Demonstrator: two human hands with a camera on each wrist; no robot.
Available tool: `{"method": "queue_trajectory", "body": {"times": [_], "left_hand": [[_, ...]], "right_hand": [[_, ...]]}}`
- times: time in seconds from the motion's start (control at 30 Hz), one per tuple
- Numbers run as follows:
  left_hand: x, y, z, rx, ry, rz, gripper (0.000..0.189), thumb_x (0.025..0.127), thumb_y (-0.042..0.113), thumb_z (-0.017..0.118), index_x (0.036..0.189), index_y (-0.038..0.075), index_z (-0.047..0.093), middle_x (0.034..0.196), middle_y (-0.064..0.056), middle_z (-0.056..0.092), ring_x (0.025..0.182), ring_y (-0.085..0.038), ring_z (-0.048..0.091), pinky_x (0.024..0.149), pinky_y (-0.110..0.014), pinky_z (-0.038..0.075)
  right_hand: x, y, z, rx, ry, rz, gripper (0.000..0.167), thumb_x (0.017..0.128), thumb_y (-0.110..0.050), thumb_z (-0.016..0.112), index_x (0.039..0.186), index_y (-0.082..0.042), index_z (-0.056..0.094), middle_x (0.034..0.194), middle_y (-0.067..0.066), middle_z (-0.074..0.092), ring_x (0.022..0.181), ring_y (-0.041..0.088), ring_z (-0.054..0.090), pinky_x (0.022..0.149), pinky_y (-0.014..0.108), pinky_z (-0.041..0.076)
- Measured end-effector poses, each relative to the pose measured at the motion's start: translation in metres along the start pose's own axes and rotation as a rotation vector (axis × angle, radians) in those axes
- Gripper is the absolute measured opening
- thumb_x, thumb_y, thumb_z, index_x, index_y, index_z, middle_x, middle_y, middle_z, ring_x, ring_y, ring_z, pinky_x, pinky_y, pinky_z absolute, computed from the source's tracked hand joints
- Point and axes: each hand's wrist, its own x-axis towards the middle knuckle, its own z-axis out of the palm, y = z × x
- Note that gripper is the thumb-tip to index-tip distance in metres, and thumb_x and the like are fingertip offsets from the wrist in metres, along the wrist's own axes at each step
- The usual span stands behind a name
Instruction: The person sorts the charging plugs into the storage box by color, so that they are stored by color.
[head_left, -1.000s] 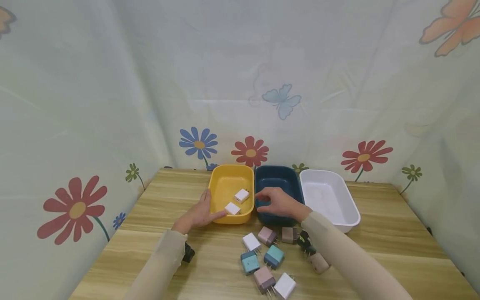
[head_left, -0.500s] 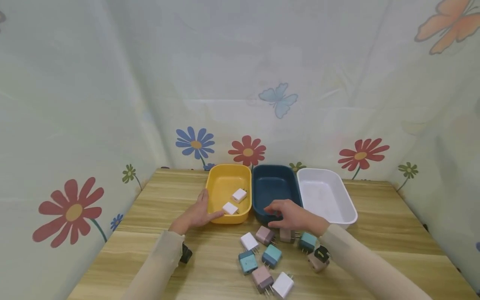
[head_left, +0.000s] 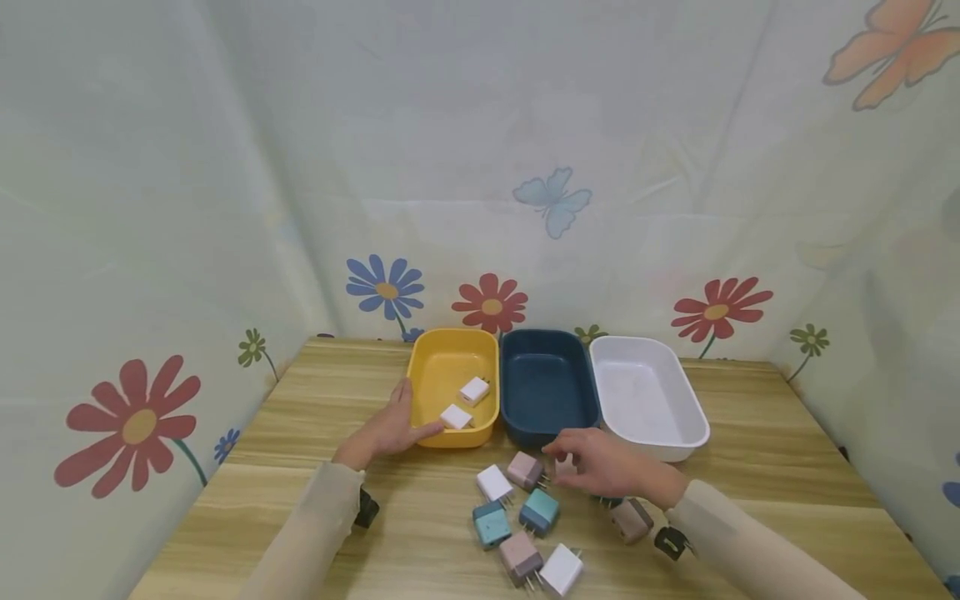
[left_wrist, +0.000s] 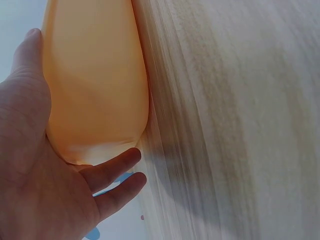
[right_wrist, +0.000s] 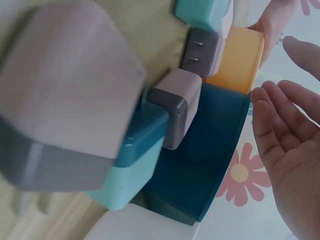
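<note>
My left hand (head_left: 390,427) rests against the left front corner of a yellow bin (head_left: 444,367), thumb at the front rim; in the left wrist view its fingers (left_wrist: 114,169) are straight. Two white plug adapters (head_left: 474,390) lie inside that bin. Holding nothing, my right hand (head_left: 611,463) hovers over the loose adapters near the dark blue bin's front edge, fingers loosely bent. It partly hides a pink adapter (head_left: 565,468) and a teal one. Nearby on the table lie another pink adapter (head_left: 525,471), a brownish-pink one (head_left: 632,521) and a teal adapter (head_left: 540,510).
The dark blue bin (head_left: 547,375) stands beside the yellow one, with a white bin (head_left: 637,392) at its right. Nearer the front lie a white adapter (head_left: 561,570), a pink-and-mauve one (head_left: 521,557) and others. A flowered curtain (head_left: 600,125) hangs behind the wooden table.
My right hand has moved from over the dark blue bin back toward me and to the right, over the adapters. The left hand stays at the yellow bin. The view has shifted slightly.
</note>
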Motion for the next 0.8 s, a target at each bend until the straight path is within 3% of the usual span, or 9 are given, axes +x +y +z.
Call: {"method": "queue_trajectory", "body": {"times": [0.3,0.6,0.8], "left_hand": [[0.000,-0.001,0.000,0.004,0.008,-0.003,0.119,0.080,0.066,0.059,0.147,-0.006,-0.006,0.154,-0.026,-0.003,0.138,-0.041,0.019,0.109,-0.050,0.023],[0.001,-0.002,0.001,-0.003,0.000,-0.010,0.120,0.079,0.067,0.060,0.148,-0.005,-0.007,0.155,-0.025,-0.003,0.137,-0.041,0.021,0.109,-0.050,0.023],[0.002,-0.002,0.002,-0.007,-0.007,-0.022,0.120,0.079,0.067,0.059,0.148,-0.004,-0.008,0.155,-0.023,-0.004,0.138,-0.040,0.020,0.109,-0.050,0.023]], "right_hand": [[-0.020,-0.002,0.007,0.049,-0.039,-0.012,0.029,0.085,-0.018,0.071,0.113,-0.008,0.066,0.103,0.001,0.065,0.088,0.013,0.061,0.073,0.027,0.053],[-0.033,-0.007,0.021,0.013,-0.058,-0.121,0.026,0.083,-0.022,0.074,0.106,-0.013,0.069,0.103,-0.006,0.063,0.088,0.007,0.058,0.071,0.020,0.050],[-0.040,-0.012,0.029,0.030,-0.131,-0.122,0.031,0.083,-0.029,0.072,0.111,-0.015,0.067,0.109,-0.011,0.062,0.097,0.003,0.056,0.078,0.022,0.049]]}}
